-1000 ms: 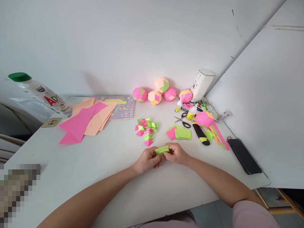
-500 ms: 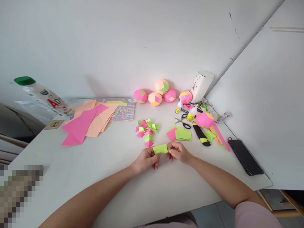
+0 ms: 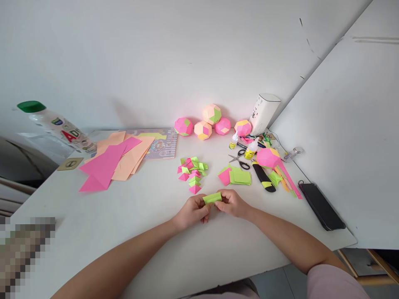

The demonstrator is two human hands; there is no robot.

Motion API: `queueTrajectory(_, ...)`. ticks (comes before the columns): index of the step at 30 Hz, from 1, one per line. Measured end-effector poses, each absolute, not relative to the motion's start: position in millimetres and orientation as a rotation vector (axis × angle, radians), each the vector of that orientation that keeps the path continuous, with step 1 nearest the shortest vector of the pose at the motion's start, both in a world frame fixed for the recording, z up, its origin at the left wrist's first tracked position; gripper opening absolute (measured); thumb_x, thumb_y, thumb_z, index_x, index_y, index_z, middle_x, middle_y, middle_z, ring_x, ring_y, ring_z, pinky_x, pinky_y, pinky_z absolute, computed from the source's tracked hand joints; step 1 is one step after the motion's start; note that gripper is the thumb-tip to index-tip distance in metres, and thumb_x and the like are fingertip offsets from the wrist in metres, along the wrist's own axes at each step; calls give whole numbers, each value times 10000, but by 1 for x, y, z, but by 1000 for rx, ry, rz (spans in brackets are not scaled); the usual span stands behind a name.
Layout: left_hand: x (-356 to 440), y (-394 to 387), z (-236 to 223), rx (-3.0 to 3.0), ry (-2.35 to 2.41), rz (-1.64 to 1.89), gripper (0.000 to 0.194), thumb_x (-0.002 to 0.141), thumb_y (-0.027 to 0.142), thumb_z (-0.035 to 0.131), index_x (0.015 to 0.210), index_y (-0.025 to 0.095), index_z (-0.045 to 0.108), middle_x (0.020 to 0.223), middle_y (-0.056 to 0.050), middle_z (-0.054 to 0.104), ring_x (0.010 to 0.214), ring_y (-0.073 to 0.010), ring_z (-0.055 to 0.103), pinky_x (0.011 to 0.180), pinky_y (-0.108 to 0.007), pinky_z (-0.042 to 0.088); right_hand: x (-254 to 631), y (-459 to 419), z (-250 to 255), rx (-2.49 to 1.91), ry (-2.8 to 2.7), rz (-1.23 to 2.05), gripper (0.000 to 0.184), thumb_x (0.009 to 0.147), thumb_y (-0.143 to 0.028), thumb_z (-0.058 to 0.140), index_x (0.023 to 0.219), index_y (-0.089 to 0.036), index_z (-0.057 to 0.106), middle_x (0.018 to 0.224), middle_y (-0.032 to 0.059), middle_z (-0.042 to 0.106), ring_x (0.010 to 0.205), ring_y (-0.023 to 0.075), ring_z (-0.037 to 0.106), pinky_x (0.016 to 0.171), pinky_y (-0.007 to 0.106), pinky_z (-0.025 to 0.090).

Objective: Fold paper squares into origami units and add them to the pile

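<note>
A small green piece of paper [image 3: 212, 198], with a crease along its length, is held up between my two hands just above the table. My left hand [image 3: 195, 211] pinches its left end between thumb and fingers. At the right end, my right hand [image 3: 231, 202] grips it the same way. Beyond my hands lies a pile of small folded pink and green paper pieces [image 3: 192, 169]. A stack of green paper squares [image 3: 240, 177], with a pink square [image 3: 224, 176] at its left, rests past my right hand.
Scissors [image 3: 240, 160], two glue bottles [image 3: 250, 150], a utility knife [image 3: 264, 176] and a phone [image 3: 322, 205] lie to the right. Several faceted paper balls [image 3: 203, 130] sit along the wall. At left are pink and peach sheets [image 3: 106, 166] and a green-capped bottle [image 3: 62, 128].
Half a second ago the green paper faced me flatter, with my right hand at its edge. Now it is tilted and creased, with my right thumb back beneath it.
</note>
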State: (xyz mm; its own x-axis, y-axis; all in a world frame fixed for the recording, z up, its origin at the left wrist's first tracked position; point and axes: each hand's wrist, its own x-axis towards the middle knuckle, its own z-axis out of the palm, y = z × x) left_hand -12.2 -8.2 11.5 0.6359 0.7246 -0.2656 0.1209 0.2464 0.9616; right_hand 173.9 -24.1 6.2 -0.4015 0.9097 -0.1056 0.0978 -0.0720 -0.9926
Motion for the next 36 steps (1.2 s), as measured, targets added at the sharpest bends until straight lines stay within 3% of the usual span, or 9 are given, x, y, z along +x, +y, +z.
queueTrajectory(28,-14,-10,13,1209,816,533,109,761,226,524,716,176,438,487,44,546,446,-101,525,442,-215,439,177,-23,9,-1107,-1393,1571,12,714,-158,538,716,-147,539,535,-32,548,494,100,515,478,212,415)
queueTrajectory(36,-18,-7,11,1101,754,637,195,799,319,513,718,189,392,528,36,543,473,-123,547,427,-231,432,182,-18,5,-1068,-1316,1535,126,753,-227,522,657,-145,519,512,-11,559,453,103,501,435,221,405)
